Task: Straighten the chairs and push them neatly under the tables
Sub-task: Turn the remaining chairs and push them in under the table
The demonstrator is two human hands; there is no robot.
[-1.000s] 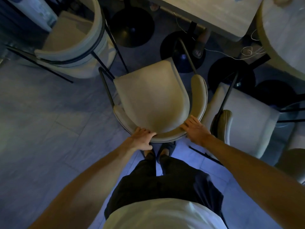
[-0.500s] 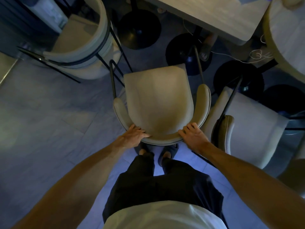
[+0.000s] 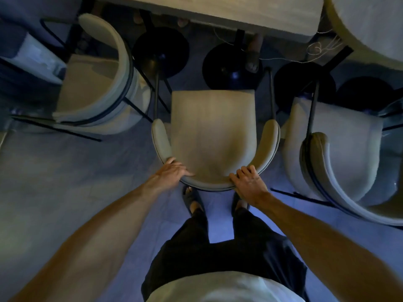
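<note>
Head view: both arms extended forward and down, left hand and right hand gripping the curved backrest of the beige armchair. Chair sits squared to the table, seat front just short of its edge, between two neighbouring chairs.

The middle chair stands in front of the person, its seat facing the tabletop ahead. The left hand and right hand rest on its curved back, one at each side. A left chair and a right chair stand beside it. Round bases lie on the floor under the tabletop.
</note>
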